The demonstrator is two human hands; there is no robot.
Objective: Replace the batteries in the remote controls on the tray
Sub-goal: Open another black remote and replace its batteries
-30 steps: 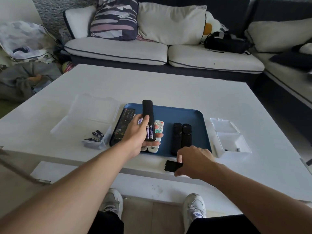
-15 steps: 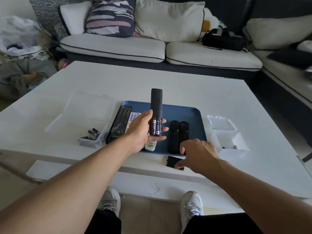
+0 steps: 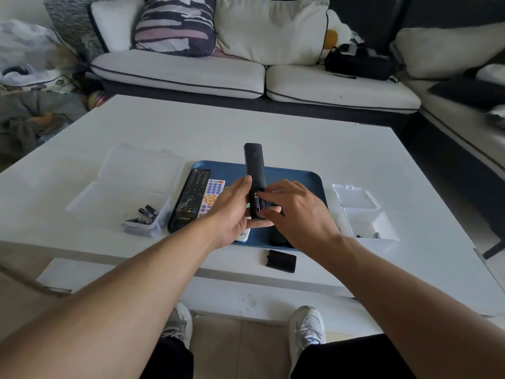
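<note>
Head view: left hand (image 3: 232, 212) grips the black remote (image 3: 255, 170) above the tray (image 3: 314, 181); right hand (image 3: 297, 212) fingers (image 3: 266, 199) pinch its batteries (image 3: 258, 204). Risk: batteries spring loose toward 6 o'clock, off the desk (image 3: 273, 132).

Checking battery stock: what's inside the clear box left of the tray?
Several loose dark batteries lie in the clear box's near corner; the exact count is unclear.

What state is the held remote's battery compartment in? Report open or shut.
Open. The black remote in the left hand shows bare batteries, and its cover lies apart on the table.
</note>
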